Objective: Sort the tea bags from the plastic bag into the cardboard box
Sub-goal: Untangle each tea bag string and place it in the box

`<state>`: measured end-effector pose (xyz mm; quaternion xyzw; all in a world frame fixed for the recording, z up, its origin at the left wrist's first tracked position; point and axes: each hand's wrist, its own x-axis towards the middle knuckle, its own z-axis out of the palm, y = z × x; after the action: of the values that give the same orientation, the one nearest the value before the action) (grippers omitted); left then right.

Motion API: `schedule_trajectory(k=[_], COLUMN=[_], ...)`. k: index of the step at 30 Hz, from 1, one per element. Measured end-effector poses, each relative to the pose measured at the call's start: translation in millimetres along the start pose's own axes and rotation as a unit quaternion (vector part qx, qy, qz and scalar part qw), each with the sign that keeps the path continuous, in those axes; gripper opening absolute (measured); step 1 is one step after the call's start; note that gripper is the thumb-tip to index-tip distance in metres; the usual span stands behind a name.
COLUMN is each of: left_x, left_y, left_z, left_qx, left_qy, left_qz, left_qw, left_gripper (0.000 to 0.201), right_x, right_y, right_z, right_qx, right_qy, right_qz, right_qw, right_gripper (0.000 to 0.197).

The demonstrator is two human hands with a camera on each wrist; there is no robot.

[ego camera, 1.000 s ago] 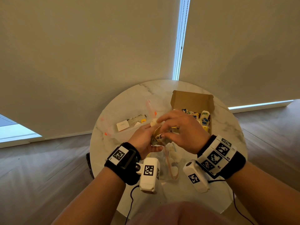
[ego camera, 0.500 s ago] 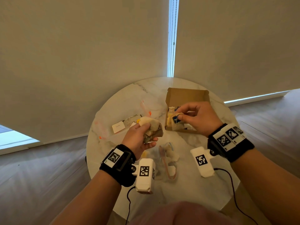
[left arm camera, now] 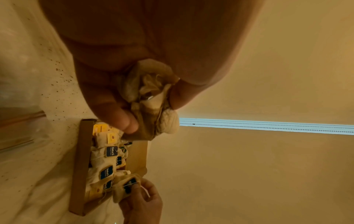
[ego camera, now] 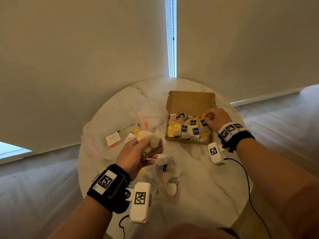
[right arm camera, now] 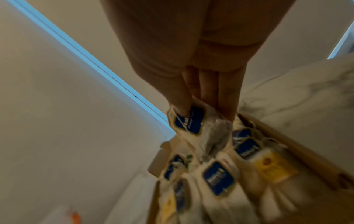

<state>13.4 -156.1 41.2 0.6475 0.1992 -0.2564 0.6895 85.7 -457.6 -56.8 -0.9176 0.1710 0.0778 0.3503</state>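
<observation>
Placement step: right hand fingers pinch one blue-tagged tea bag over the box; lower into a free slot before letting go, while left hand grips remaining clump.

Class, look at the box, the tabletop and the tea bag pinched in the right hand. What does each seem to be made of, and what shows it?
Box: brown cardboard, matte, with folded flaps.
Tabletop: white with grey veins and a soft sheen, so marble or a marble-look surface.
Tea bag in the right hand: thin, creased filter paper, seemingly, with a blue paper tag on a string.
</observation>
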Motion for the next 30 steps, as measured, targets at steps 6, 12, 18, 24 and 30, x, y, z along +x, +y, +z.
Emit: schedule_trajectory(k=[6,12,18,24,30], left_x=[10.6,17.1,19.1,13.3,4.9], left_y=[0.1,-3.9,-4.5,-3.6,-0.9], left_z=[-4.6,-4.8,-4.6,-5.1,-4.6], left_qx=[0.0,-0.004,-0.01,-0.009,-0.042], left_qy=[0.013,0.013,0.007,-0.004,-0.029], left_qz=[-0.01,-0.023,-0.024,-0.017,-0.017], left_qw=[1.0,1.0,1.0,1.0,0.999], left_gripper=[0.019,0.017,0.018,0.018,0.024], right_x=[17.8,20.1,18.9,5.9,-49.1], right_y=[22.9,33.4,40.2,31.1,-51.0], right_z=[27.9,35.4,33.9,33.3,30.0], right_qx=[-0.135,-0.175,-0.097,-0.127,0.004], right_qy=[-0.086,-0.04,-0.007,-0.013,0.031], right_qz=[0.037,-0.01,0.031,-0.009,-0.245], right_qw=[0.986,0.984,0.995,0.992,0.969], right_gripper=[0.012,0.02,0.018,0.008,0.005])
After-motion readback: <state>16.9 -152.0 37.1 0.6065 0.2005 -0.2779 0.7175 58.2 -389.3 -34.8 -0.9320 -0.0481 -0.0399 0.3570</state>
